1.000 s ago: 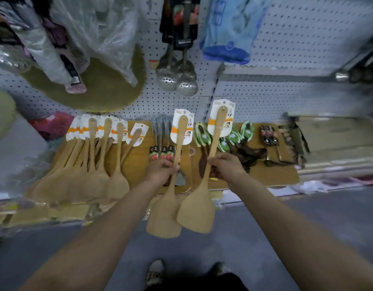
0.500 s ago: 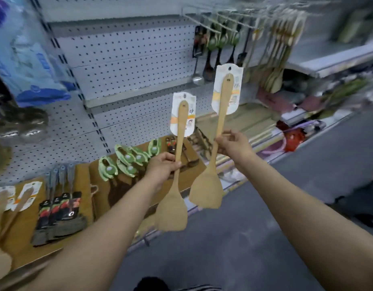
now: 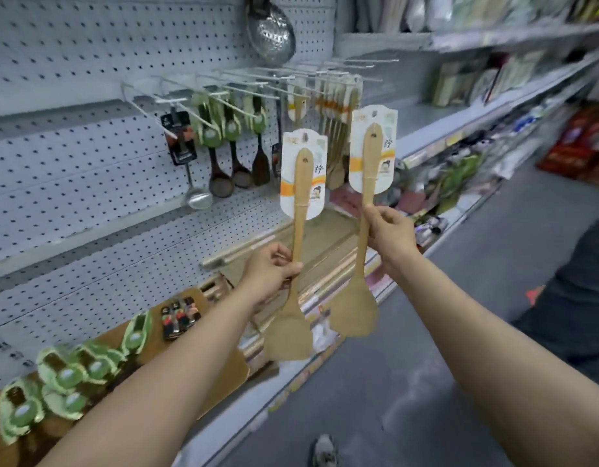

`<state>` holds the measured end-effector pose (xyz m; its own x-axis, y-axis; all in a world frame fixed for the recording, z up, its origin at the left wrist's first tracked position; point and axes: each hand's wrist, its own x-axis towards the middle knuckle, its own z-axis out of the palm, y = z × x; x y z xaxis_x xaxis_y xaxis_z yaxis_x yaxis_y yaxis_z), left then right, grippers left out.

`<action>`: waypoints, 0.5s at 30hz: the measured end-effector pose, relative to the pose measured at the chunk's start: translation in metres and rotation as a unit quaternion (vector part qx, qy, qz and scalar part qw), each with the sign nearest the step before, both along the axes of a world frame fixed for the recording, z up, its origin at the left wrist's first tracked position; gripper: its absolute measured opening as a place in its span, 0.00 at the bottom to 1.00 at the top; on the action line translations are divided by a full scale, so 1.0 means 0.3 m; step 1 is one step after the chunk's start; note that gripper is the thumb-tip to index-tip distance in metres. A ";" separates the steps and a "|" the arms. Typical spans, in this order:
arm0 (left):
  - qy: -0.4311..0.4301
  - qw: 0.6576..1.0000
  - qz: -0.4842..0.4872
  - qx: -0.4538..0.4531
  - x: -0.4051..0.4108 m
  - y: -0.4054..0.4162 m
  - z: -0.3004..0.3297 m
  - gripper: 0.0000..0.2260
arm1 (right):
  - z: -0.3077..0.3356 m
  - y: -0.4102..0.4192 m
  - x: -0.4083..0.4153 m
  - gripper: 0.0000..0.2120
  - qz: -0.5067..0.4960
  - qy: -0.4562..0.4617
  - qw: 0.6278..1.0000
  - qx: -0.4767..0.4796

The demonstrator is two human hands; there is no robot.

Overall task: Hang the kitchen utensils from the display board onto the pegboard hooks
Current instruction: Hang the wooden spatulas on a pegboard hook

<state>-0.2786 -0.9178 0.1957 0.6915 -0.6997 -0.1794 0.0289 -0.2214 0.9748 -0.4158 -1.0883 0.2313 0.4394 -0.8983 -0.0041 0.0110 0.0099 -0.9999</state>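
Two flat wooden spatulas, upright: left hand [image 3: 270, 270] grips one [image 3: 293, 288], right hand [image 3: 390, 234] other [image 3: 360, 264].

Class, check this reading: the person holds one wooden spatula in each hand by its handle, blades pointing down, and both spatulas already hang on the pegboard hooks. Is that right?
Not quite. In the head view the left hand and the right hand each grip a wooden spatula by the handle, blades down, but neither the left spatula nor the right spatula hangs on the pegboard hooks yet; both are held in the air.
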 end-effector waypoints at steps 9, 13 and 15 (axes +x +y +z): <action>-0.030 0.999 -0.033 -0.018 0.120 -0.684 0.043 0.11 | 0.078 -0.677 0.086 0.07 -0.016 0.005 1.000 -0.007; -0.040 0.999 -0.034 0.008 0.123 -0.860 0.040 0.10 | 0.066 -0.855 0.104 0.07 -0.010 0.000 1.000 0.011; -0.047 0.998 -0.028 0.020 0.129 -0.950 0.029 0.10 | 0.058 -0.959 0.126 0.09 0.002 0.009 1.000 0.017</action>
<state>-0.2399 -1.2028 0.2045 0.6666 -0.7312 -0.1449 -0.0748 -0.2591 0.9629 -0.3780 -1.3761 0.2486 0.4434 -0.8953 -0.0417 -0.0066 0.0432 -0.9990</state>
